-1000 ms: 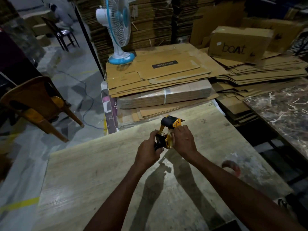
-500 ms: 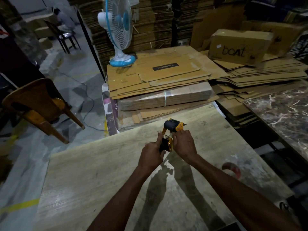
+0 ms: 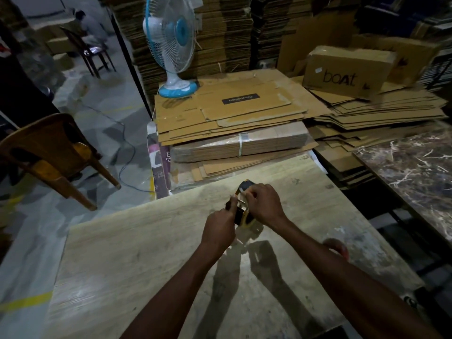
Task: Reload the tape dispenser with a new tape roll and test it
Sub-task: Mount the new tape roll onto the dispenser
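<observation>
A yellow and black tape dispenser (image 3: pixel 241 211) is held just above the pale wooden table (image 3: pixel 146 253), near its far edge. My left hand (image 3: pixel 220 228) grips its lower black part from the left. My right hand (image 3: pixel 265 204) wraps over its top and right side, hiding much of it. A tape roll (image 3: pixel 245 221) shows at the dispenser's lower end between my hands. A reddish tape roll (image 3: pixel 338 244) lies on the table to the right, partly behind my right forearm.
Flattened cardboard stacks (image 3: pixel 232 118) lie beyond the table, with a blue and white fan (image 3: pixel 171 45) standing on them. A "boat" carton (image 3: pixel 347 72) sits at back right. A marble-top table (image 3: pixel 415 172) is at right, a wooden chair (image 3: pixel 49 155) at left, a seated person far back.
The dispenser has tipped lower toward the table. My right hand has slid up over its top, covering the head that stood out before. My left hand stays on its lower part.
</observation>
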Motion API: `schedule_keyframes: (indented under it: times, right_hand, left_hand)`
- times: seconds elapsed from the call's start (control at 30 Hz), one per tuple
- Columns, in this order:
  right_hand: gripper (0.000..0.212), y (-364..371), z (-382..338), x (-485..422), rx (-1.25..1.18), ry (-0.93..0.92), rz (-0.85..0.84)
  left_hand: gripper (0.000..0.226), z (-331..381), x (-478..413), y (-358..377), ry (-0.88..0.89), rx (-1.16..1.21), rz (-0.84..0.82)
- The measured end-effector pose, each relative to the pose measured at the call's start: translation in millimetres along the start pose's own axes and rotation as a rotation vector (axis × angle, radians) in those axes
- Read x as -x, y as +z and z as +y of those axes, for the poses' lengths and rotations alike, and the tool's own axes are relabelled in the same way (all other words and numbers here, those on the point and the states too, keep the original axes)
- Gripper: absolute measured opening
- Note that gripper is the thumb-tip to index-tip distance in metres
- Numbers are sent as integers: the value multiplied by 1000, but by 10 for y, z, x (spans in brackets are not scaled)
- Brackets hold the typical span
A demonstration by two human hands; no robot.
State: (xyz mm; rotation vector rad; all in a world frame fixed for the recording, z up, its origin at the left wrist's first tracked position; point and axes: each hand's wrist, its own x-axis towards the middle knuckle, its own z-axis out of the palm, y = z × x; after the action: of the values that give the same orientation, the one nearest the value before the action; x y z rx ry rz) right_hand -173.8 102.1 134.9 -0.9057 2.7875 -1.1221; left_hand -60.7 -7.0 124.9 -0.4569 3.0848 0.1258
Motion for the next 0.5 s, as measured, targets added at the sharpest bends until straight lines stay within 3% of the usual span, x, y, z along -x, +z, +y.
schedule_keyframes:
  times: [0.17,0.37,0.5]
  right_hand:
    - [28,-249,-30,-263,-15,28,-175]
    - [24,-481,-46,-317,-527,306,-345]
    - [21,-569,5,-347,-602,336,-417]
  left_hand:
    - [84,16,39,-79,88,-76,-1]
    - [80,-79,29,-53,120,-79,58]
    - [77,-119,23,-59,126,-94,53]
